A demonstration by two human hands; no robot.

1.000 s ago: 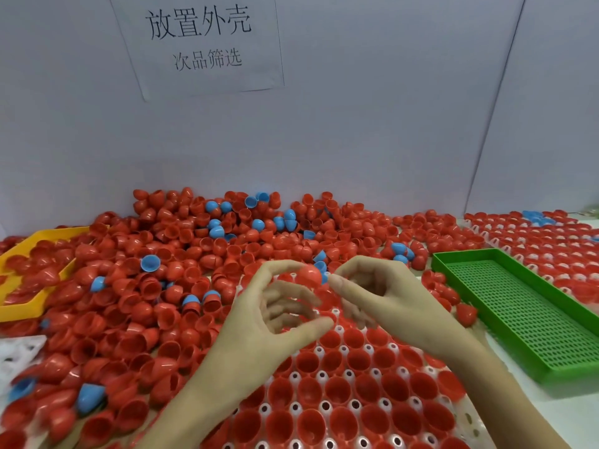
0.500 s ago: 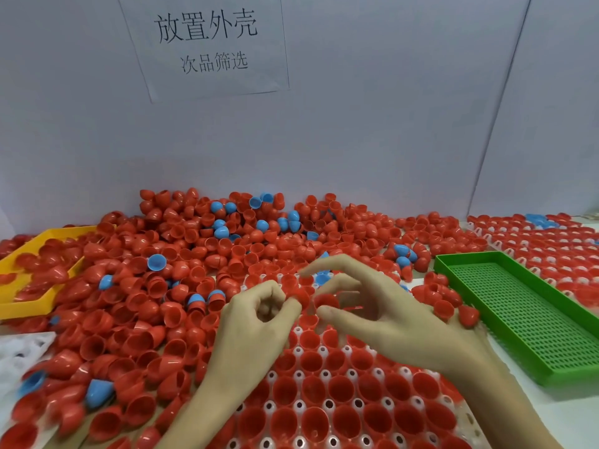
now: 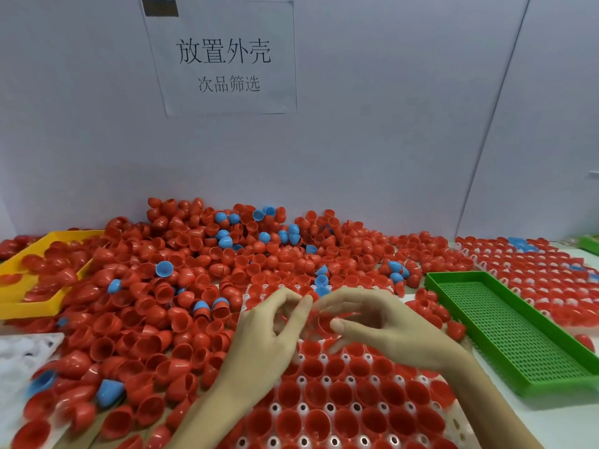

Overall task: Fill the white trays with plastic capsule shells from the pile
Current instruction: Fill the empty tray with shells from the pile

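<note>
A big pile of red capsule shells [image 3: 181,306], with a few blue shells [image 3: 164,268] mixed in, covers the table's left and middle. In front of me lies a white tray [image 3: 351,380] whose cups hold red shells open side up. Both hands hover over its far rows, fingertips nearly touching. My right hand [image 3: 385,328] pinches a red shell [image 3: 324,321] between thumb and fingers. My left hand [image 3: 269,338] has its thumb and index finger curled into a loop; motion blur hides whether it holds a shell.
A green perforated tray [image 3: 505,335] lies to the right, and beyond it another white tray full of red shells [image 3: 534,277]. A yellow tray [image 3: 29,311] with shells sits at the far left, an empty white tray [image 3: 29,348] below it. A paper sign [image 3: 223,56] hangs on the grey wall.
Both hands have dropped from above the pile down to the tray's far rows. The left hand's fingers have curled in, and the right hand now pinches a shell low over the tray.
</note>
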